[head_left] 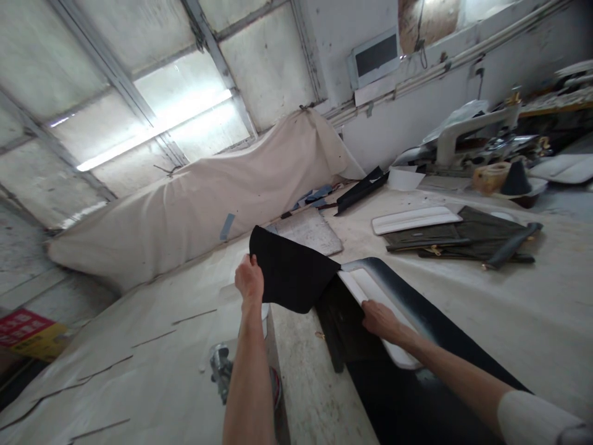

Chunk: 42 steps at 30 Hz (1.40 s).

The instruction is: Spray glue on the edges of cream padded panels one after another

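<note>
My left hand is closed on the left edge of a black sheet of fabric or leather, which it holds up off the work surface. My right hand rests on a long white padded strip, fingers curled over its near edge; whether it grips or only presses is hard to tell. Beneath the strip lies dark olive-black material with a dark bar-like edge and a small gold zipper pull. A larger glossy black sheet extends under these toward the lower right.
Left of my left forearm stands a metal machine part. At the back right, a similar white padded strip lies on dark zippered pieces. Beyond are a sewing machine and a bowl. A cream cloth covers something along the wall.
</note>
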Motion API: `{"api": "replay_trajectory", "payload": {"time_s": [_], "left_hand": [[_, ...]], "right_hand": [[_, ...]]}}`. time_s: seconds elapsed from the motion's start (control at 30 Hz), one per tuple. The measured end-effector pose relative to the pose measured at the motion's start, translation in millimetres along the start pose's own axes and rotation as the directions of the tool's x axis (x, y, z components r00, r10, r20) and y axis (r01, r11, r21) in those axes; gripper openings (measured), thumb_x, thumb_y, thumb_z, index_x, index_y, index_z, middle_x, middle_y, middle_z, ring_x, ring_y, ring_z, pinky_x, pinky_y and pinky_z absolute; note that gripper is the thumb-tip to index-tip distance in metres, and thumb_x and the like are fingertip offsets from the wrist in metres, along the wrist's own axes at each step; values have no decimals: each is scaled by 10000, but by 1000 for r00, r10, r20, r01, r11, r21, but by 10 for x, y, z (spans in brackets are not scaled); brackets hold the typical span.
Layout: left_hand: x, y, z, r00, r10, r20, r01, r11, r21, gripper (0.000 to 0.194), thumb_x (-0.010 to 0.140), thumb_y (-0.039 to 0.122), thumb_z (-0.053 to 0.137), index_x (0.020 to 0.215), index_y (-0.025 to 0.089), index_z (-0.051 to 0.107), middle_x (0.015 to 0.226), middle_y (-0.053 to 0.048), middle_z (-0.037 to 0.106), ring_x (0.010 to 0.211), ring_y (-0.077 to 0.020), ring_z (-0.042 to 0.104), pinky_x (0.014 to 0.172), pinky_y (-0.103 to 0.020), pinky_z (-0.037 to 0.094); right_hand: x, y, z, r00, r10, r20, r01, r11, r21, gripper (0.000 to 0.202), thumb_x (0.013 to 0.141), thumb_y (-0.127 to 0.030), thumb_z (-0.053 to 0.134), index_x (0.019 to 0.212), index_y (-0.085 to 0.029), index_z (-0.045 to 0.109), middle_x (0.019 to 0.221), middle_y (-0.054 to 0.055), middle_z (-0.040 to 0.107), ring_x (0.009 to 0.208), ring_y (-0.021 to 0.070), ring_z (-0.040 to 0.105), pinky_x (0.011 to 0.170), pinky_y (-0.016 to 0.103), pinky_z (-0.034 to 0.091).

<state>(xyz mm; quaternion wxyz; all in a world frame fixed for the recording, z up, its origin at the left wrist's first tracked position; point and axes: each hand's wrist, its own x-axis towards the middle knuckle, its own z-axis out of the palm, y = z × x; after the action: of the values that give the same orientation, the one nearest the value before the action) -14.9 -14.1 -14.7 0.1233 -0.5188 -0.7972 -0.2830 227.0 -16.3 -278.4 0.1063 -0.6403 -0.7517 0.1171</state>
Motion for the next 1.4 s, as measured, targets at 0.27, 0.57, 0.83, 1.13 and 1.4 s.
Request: {"api": "replay_trajectory", "payload": {"time_s": [0.27, 0.57, 0.83, 1.13, 1.4], "left_hand": [[-1060, -32, -187, 928, 293, 232, -199, 913, -357, 277, 831, 304, 399, 1035, 256, 581, 1078, -2, 644, 998, -123, 574, 878, -232, 423], [-2630, -337, 701, 509, 482, 713, -64, 848, -527, 333, 730, 218, 457, 1010, 311, 611, 1159, -2, 591, 1185, -193, 433, 1033, -392, 311], [-2469, -516, 968, 458, 481, 747, 9, 838, -545, 608, 681, 495, 558, 1239, 296, 425, 1403, -22, 345, 1319, -217, 231, 1096, -389, 194], [-1303, -732, 2241, 862, -145, 486, 280, 935, -217, 425, 815, 257, 449, 1214, 114, 413, 1273, -138, 468, 1200, -211, 408, 1023, -423, 305], [-980, -829, 2680, 798, -322, 510, 440, 888, -129, 334, 797, 421, 481, 987, 156, 556, 1031, -55, 600, 972, -166, 551, 867, -411, 443]], "right_hand": [[68, 702, -224, 999, -24, 36, 19, 992, 127, 227, 841, -351, 498, 922, -157, 584, 841, 6, 630, 810, 142, 593, 755, 350, 476], [54, 620, -99, 993, -119, -15, 119, 980, 156, 221, 800, -214, 492, 997, -148, 569, 878, 45, 644, 829, 159, 586, 782, 343, 430], [-52, 346, -33, 968, -247, -34, 249, 966, 75, 271, 752, -128, 381, 962, -145, 551, 908, 101, 628, 884, 198, 568, 777, 292, 375], [-64, -10, -38, 953, -297, 62, 300, 953, -36, 265, 750, -136, 423, 996, -126, 519, 974, 149, 609, 921, 239, 583, 746, 309, 412], [130, -19, 18, 942, -310, 127, 325, 939, -117, 218, 764, -139, 413, 950, -155, 525, 897, 108, 625, 825, 217, 609, 679, 281, 415]]}}
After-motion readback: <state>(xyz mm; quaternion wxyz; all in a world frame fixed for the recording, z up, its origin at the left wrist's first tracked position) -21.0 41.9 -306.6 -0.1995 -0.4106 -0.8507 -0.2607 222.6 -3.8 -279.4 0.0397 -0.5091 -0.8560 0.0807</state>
